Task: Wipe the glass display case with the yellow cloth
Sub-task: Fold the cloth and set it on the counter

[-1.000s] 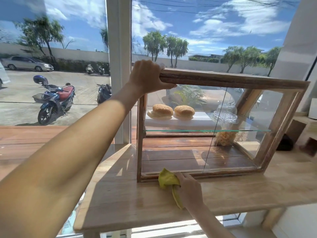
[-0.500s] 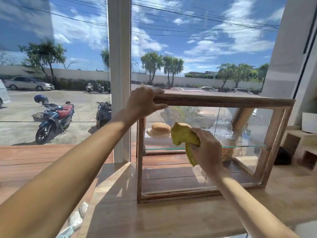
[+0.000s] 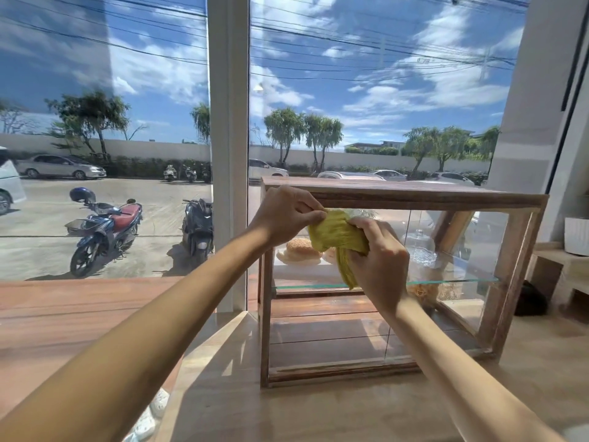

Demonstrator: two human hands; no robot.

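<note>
We see both hands grasping the yellow cloth point(image 3: 334, 232) in front of the glass display case point(image 3: 446, 269) on the counter point(image 3: 318, 409). The left hand point(image 3: 283, 215) pinches its upper corner; the right hand point(image 3: 379, 260) has its fingers point(image 3: 366, 223) clenched round the bunched lower part.

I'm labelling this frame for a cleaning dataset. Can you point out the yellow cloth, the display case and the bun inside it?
yellow cloth point(image 3: 334, 232): head view, on the bunched middle between the hands.
display case point(image 3: 414, 195): head view, on the wooden top front rail.
bun point(image 3: 301, 247): head view, on its seeded top.
</note>
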